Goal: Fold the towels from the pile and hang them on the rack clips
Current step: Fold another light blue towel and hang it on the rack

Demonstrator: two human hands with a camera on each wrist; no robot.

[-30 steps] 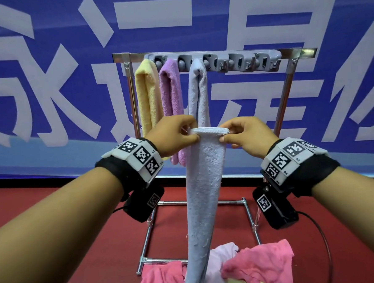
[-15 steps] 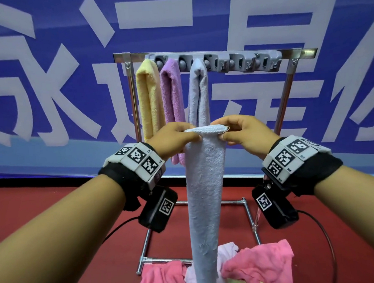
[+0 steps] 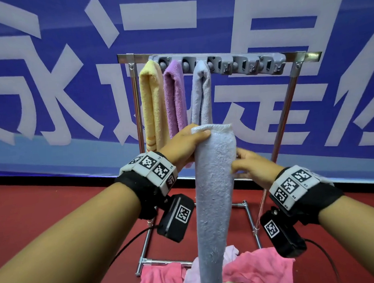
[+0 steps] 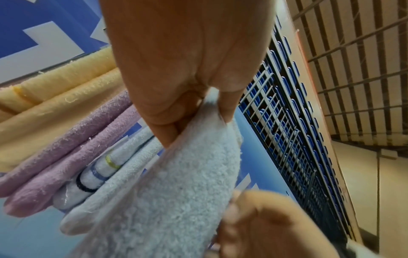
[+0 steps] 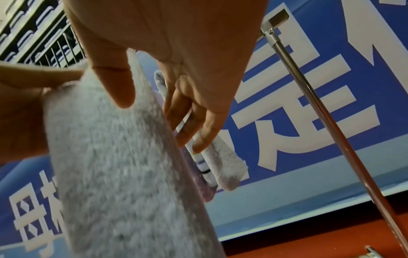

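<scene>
A metal rack [image 3: 286,104] is standing in front of a blue banner [image 3: 46,84] with large pale characters, its grey clip bar [image 3: 238,63] running along the top rail. Three folded terry towels are hanging from the clips at the bar's left end: a yellow towel [image 3: 152,108], a purple towel [image 3: 174,98] and a pale blue towel [image 3: 199,92]. The clips toward 3 o'clock along the bar are showing open.

In front of the rack, blocking its lower middle, a fourth towel, the light blue towel [image 3: 212,183], is hanging as a long, narrow, fluffy strip. The left hand [image 3: 183,146] is pinching its top corner between thumb and curled fingers, at 9 o'clock from the hem. The right hand [image 3: 252,165] is sitting lower, at 3 o'clock from the strip, with its thumb lying on the front and its fingers reaching behind; it is blurred, so how tightly it is closing cannot be told.

At 6 o'clock, the strip's tail is dropping into a crumpled pile [image 3: 255,268] of pink and pale cloths on the red floor [image 3: 33,216]. Both wrists are wearing black bands with square printed markers.
</scene>
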